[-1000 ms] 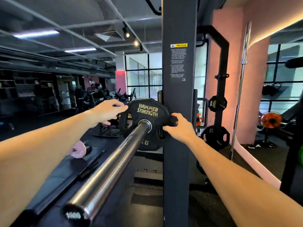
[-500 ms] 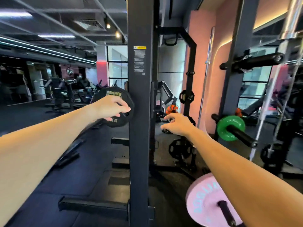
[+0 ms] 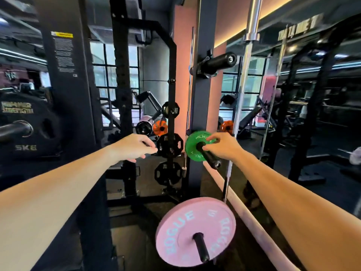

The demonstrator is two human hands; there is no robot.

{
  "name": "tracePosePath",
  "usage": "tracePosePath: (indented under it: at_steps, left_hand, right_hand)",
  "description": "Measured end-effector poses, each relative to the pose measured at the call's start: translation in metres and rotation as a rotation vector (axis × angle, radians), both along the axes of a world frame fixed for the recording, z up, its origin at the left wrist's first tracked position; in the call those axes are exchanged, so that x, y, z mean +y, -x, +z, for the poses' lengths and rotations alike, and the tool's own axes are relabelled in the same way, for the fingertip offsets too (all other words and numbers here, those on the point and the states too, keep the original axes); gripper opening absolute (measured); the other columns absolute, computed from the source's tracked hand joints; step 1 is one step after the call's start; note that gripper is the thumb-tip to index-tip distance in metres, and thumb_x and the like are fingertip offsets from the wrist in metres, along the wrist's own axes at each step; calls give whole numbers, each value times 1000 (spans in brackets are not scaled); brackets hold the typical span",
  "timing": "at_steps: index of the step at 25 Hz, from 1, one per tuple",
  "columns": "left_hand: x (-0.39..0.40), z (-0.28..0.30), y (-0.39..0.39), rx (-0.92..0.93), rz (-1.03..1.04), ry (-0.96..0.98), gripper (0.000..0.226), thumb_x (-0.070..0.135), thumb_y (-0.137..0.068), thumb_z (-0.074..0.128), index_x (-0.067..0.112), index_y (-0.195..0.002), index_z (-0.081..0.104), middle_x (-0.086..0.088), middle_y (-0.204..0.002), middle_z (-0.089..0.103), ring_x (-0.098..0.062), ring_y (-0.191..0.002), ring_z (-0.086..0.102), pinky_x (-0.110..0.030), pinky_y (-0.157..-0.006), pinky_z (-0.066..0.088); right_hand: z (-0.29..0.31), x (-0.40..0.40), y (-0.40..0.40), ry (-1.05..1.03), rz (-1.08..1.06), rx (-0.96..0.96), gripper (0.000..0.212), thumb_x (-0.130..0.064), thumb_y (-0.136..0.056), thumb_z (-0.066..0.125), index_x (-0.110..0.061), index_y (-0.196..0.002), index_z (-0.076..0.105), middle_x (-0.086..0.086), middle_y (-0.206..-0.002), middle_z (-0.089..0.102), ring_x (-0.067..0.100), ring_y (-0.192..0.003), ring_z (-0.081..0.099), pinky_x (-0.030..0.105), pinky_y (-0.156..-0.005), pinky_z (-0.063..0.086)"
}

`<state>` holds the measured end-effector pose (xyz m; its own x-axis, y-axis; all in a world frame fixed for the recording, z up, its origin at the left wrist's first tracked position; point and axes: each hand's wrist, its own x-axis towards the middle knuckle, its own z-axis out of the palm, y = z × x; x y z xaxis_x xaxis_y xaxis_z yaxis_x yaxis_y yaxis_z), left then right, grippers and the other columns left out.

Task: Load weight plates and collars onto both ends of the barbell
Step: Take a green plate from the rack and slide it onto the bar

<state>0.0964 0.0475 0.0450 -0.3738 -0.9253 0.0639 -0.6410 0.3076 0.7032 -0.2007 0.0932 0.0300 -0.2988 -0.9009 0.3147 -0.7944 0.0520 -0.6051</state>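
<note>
A small green plate (image 3: pixel 192 146) hangs on a black storage peg (image 3: pixel 210 158) on the rack upright. My right hand (image 3: pixel 222 146) has its fingers closed over the plate's right side, thumb by the peg. My left hand (image 3: pixel 134 147) hovers left of it, fingers loosely apart and holding nothing. Far left, the barbell sleeve (image 3: pixel 16 131) carries a black 5 kg Hammer Strength plate (image 3: pixel 37 124). No collar is visible.
A pink Rogue plate (image 3: pixel 175 229) sits on a lower peg in front of me. Black plates (image 3: pixel 170 145) hang on a rack post behind my left hand. An empty upper peg (image 3: pixel 216 62) juts out. A spare bar (image 3: pixel 244 81) stands upright at the right.
The view has swung right, away from the barbell. My left hand has let go of the black plate. My right hand has moved from mid-air onto the green plate.
</note>
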Motion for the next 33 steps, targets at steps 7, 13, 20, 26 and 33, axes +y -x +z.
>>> tracePosePath:
  at_steps: [7,13,20,26,33]
  left_hand:
    - [-105,-57,158,125,46,-89,72,35,-93,70,35,-154,31,-5,-155,42,-24,-129,52,-40,-103,48]
    - [-154,-81,217,216,104,-145,84,27,-96,66,31,-161,13,-2,-157,38,-17,-108,57,-29,-87,47]
    - [-158,-84,221,305,187,-100,52,17,-94,67,21,-141,44,-12,-135,56,-35,-118,61,-55,-100,52]
    - [-119,-97,209,250,121,8,17,23,-102,55,24,-119,52,-10,-120,66,-37,-108,65,-52,-93,55]
    - [-2,-93,172,345,14,27,22,18,-102,56,17,-124,56,-12,-122,66,-35,-107,67,-55,-92,56]
  right_hand:
    - [-35,-121,112,3,87,-18,58,-29,-81,75,-26,-136,60,-1,-123,65,23,-124,57,21,-87,37]
    - [-60,-176,127,-90,205,-140,50,-32,-87,68,-27,-135,56,-4,-123,63,21,-122,57,26,-90,41]
    - [-51,-184,134,-199,250,-206,58,-30,-94,66,-17,-146,45,13,-146,48,31,-135,45,44,-110,41]
    - [-72,-129,127,-149,277,-240,44,-34,-101,57,-10,-135,42,12,-125,59,28,-114,59,39,-97,48]
    - [-79,2,91,89,262,-298,25,-32,-98,62,-14,-114,57,11,-127,61,29,-102,65,52,-90,54]
